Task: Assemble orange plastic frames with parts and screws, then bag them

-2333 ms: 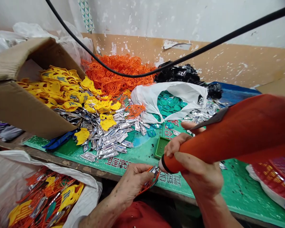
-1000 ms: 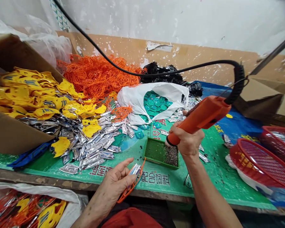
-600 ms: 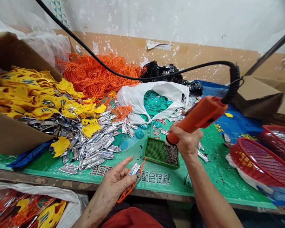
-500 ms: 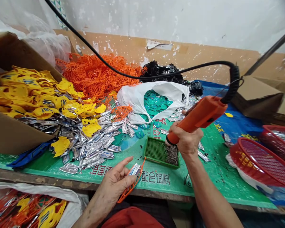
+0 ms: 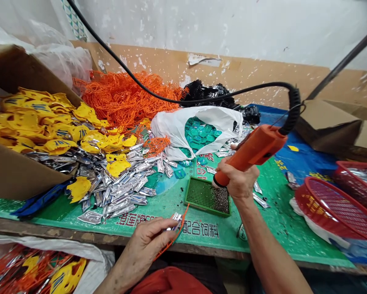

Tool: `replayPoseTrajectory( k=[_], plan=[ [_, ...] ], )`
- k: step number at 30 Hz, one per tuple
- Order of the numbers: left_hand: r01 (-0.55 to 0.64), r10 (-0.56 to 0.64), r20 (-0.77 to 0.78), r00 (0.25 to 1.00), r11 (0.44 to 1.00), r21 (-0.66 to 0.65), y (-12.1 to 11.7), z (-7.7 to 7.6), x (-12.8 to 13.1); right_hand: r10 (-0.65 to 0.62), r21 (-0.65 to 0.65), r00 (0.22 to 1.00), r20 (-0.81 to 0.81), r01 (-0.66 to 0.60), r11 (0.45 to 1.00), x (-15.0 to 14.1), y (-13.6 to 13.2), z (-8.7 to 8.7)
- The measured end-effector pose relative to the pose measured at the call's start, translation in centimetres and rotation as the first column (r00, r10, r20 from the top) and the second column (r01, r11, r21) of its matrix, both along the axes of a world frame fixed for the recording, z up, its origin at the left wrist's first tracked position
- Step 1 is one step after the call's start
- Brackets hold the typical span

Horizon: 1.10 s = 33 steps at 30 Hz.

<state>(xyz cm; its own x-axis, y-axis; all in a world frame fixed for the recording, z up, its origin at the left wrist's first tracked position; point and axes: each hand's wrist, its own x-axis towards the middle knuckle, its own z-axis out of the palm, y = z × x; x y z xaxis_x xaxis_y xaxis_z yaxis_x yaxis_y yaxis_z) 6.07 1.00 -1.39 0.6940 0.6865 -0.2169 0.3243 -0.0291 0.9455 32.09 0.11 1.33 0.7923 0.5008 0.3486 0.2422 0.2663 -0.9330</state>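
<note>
My right hand (image 5: pixel 241 179) is wrapped round an orange electric screwdriver (image 5: pixel 253 151). Its tip points down into a green tray (image 5: pixel 198 194), close to a heap of small dark screws (image 5: pixel 221 200). Low at the table's front edge, my left hand (image 5: pixel 149 245) pinches a shiny silver plastic piece (image 5: pixel 175 220) together with a thin orange plastic frame (image 5: pixel 167 247). Part of that frame is hidden behind the fingers. To the left of the tray lies a pile of silver pieces (image 5: pixel 122 196).
Yellow parts (image 5: pixel 33 118) spill from a cardboard box at left. Behind are orange frames (image 5: pixel 131 98), a white bag (image 5: pixel 167 126) of green pieces and black parts (image 5: pixel 207 90). A black cable (image 5: pixel 177 99) arches over the table. Red baskets (image 5: pixel 333 208) stand at right.
The left hand's fingers have closed in over the silver piece, which has tilted and sits slightly lower. The right hand and screwdriver stay over the screws almost unmoved.
</note>
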Motion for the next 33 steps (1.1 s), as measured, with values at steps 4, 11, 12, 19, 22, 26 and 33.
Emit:
replayPoseTrajectory(
  k=[4,11,12,19,22,26,33],
  plan=[
    [0.022,-0.022,-0.007,1.000,1.000,-0.001,-0.2,-0.6,-0.3,0.000,0.054,1.000,-0.028,0.001,0.999,0.2,0.0,0.2],
    [-0.092,0.150,0.152,0.977,0.938,-0.335,-1.0,-1.3,0.3,0.122,0.223,0.988,-0.096,-0.098,0.970,-0.6,-1.0,2.8],
    [-0.091,0.155,0.156,0.975,0.931,-0.354,-1.1,-1.2,0.5,0.159,0.242,0.981,-0.108,-0.129,0.962,-1.0,-1.4,3.3],
    [-0.103,0.201,0.181,0.963,0.891,-0.443,-1.4,-0.5,1.4,0.498,0.300,0.844,-0.198,-0.431,0.851,-6.0,-4.7,5.5],
    [-0.104,0.197,0.181,0.963,0.898,-0.427,-1.5,-0.4,1.5,0.588,0.318,0.784,-0.200,-0.516,0.795,-7.8,-5.6,5.5],
    [-0.085,0.172,0.191,0.967,0.916,-0.393,-1.6,-0.4,1.5,0.612,0.289,0.767,-0.194,-0.551,0.783,-9.0,-5.8,5.3],
    [-0.085,0.146,0.156,0.977,0.936,-0.341,-1.7,-0.5,1.7,0.609,0.280,0.769,-0.193,-0.552,0.786,-9.3,-5.6,5.0]
  ],
)
